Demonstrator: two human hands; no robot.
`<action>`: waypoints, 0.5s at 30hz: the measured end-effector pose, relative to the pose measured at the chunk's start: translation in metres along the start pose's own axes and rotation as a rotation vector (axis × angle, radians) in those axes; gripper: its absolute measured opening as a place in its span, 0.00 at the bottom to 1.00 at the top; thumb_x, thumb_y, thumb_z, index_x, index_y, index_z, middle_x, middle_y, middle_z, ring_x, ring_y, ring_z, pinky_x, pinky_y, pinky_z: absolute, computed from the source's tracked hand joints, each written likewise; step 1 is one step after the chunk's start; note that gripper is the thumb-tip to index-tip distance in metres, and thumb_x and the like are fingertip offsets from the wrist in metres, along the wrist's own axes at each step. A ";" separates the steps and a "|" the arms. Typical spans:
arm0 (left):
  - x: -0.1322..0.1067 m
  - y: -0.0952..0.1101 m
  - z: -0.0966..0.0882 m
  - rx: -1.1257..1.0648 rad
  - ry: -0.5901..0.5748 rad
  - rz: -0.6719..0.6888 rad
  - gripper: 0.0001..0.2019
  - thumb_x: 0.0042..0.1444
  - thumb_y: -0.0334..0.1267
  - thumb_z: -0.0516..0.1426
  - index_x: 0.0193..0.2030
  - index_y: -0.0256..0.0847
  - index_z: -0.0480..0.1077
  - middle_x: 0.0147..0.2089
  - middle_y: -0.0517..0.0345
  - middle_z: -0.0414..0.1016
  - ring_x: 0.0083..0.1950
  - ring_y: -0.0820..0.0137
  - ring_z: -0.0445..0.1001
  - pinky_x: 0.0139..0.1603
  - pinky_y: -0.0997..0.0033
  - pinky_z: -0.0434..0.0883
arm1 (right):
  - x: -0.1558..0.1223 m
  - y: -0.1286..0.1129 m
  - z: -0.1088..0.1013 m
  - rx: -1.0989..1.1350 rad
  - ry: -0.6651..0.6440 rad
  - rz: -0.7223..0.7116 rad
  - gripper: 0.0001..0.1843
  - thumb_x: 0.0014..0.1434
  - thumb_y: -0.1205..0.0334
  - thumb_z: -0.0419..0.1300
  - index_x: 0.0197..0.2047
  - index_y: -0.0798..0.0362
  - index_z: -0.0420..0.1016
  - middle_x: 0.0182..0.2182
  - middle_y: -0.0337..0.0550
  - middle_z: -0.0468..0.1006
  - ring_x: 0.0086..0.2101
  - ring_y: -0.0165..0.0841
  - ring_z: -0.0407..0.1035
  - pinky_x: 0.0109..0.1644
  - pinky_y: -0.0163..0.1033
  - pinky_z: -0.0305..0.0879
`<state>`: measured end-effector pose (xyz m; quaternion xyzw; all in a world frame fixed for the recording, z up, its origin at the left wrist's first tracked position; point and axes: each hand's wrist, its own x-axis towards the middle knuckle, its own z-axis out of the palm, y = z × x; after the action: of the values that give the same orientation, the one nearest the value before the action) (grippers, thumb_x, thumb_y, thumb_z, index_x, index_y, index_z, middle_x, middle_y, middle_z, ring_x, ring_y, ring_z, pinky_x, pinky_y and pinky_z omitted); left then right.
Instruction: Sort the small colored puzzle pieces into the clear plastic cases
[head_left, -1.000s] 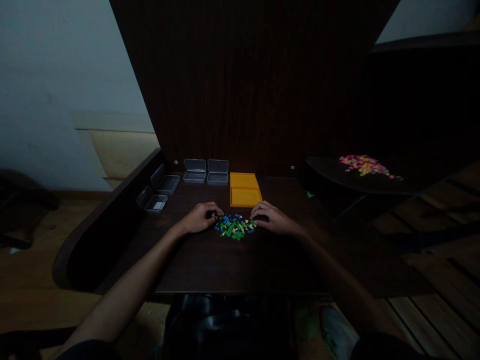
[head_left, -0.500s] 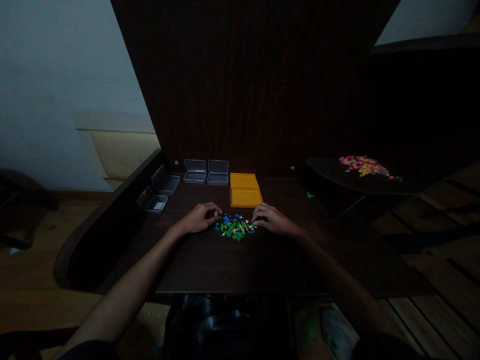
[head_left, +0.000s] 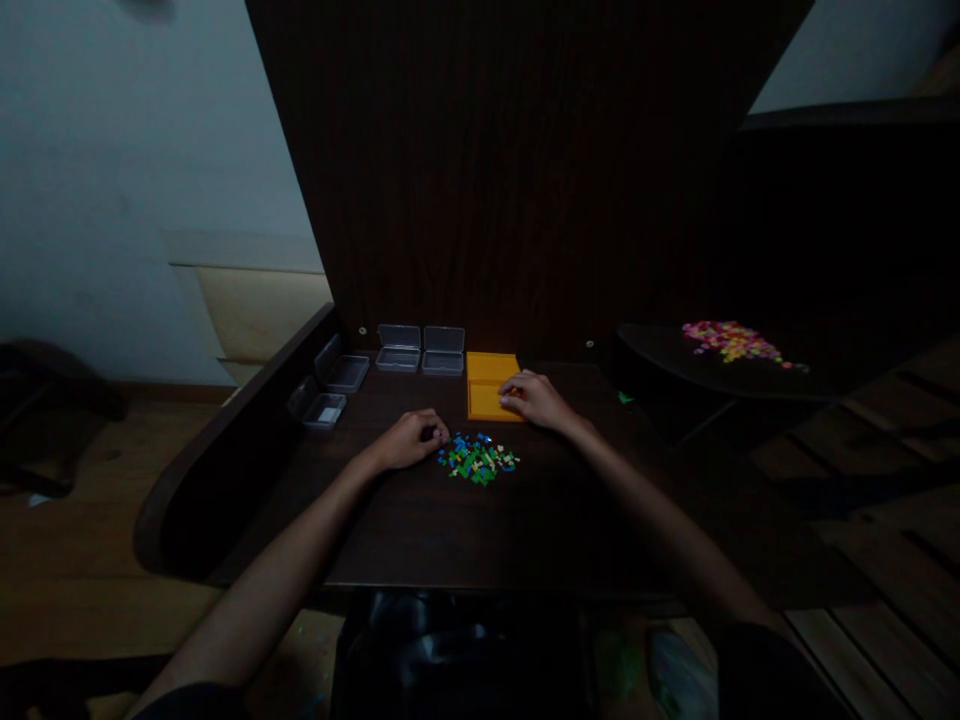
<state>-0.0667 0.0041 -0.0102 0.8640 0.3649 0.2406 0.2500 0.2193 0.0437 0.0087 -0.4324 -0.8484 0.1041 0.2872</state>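
Note:
A loose pile of tiny green, blue and cream pieces (head_left: 478,462) lies on the dark tabletop; they look like small building bricks. At the pile's left edge rests my left hand (head_left: 411,440), its fingers curled in and thumb close to them. My right hand (head_left: 537,398) is over the right side of an open yellow box (head_left: 492,366), beyond the pile. Its thumb and fingers are pinched together. Whatever either hand holds is too small and dark to make out.
Several open clear plastic cases (head_left: 444,362) stand along the back and left of the table (head_left: 450,540). One case (head_left: 327,412) has a white piece inside. On a shelf at the right lies a heap of pink and yellow pieces (head_left: 735,342). A dark panel (head_left: 510,180) rises behind.
My right hand has moved from the pile's right edge up and away to above the yellow box. My left hand stays beside the pile. The whole view has shifted slightly.

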 end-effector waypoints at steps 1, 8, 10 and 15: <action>0.000 0.000 0.000 -0.002 0.001 0.001 0.07 0.56 0.34 0.54 0.35 0.38 0.74 0.34 0.56 0.74 0.36 0.71 0.72 0.40 0.73 0.68 | 0.005 0.003 0.004 -0.021 -0.008 0.013 0.04 0.54 0.69 0.65 0.35 0.55 0.79 0.32 0.44 0.79 0.35 0.34 0.69 0.41 0.37 0.64; 0.000 -0.002 0.000 -0.015 0.004 -0.004 0.07 0.57 0.36 0.54 0.35 0.38 0.73 0.35 0.56 0.73 0.36 0.70 0.72 0.40 0.71 0.69 | 0.017 0.014 0.018 -0.125 -0.100 0.090 0.06 0.53 0.71 0.65 0.35 0.55 0.80 0.34 0.45 0.80 0.37 0.36 0.70 0.42 0.38 0.64; 0.000 -0.001 0.000 -0.017 0.007 -0.004 0.08 0.57 0.36 0.54 0.35 0.38 0.73 0.35 0.56 0.73 0.36 0.70 0.72 0.40 0.71 0.69 | 0.013 0.013 0.013 -0.123 -0.095 0.074 0.05 0.54 0.70 0.65 0.36 0.55 0.80 0.35 0.47 0.80 0.38 0.36 0.70 0.44 0.40 0.64; 0.000 0.000 0.000 -0.020 0.010 -0.003 0.08 0.58 0.37 0.53 0.35 0.38 0.72 0.35 0.55 0.73 0.35 0.70 0.71 0.40 0.70 0.69 | -0.009 0.005 -0.007 -0.020 -0.051 -0.009 0.07 0.59 0.67 0.60 0.39 0.55 0.79 0.35 0.47 0.78 0.36 0.35 0.69 0.42 0.40 0.65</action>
<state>-0.0666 0.0036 -0.0103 0.8597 0.3649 0.2484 0.2571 0.2313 0.0392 0.0084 -0.4288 -0.8583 0.1053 0.2616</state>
